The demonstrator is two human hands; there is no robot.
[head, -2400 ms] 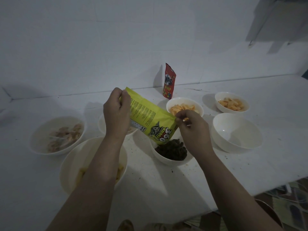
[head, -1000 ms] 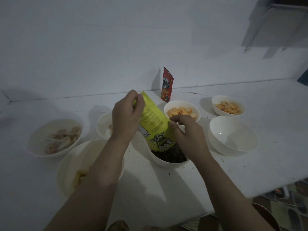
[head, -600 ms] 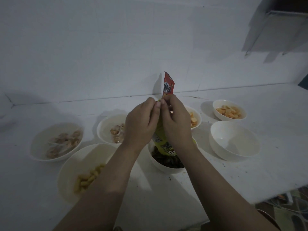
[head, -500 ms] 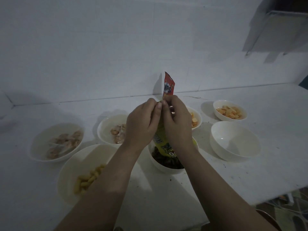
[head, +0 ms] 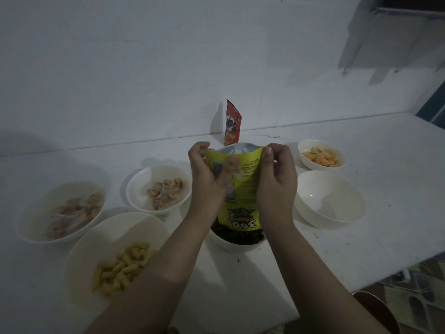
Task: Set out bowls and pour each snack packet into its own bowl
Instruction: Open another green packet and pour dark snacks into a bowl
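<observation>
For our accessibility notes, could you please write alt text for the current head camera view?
Two hands, left hand and right hand, hold a yellow snack packet upside down over a white bowl of dark snacks on a white counter. Around it sit bowls of other snacks, one empty bowl, and a red packet standing by the wall.

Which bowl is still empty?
The large white bowl right of the hands; the others in view hold snacks.
</observation>
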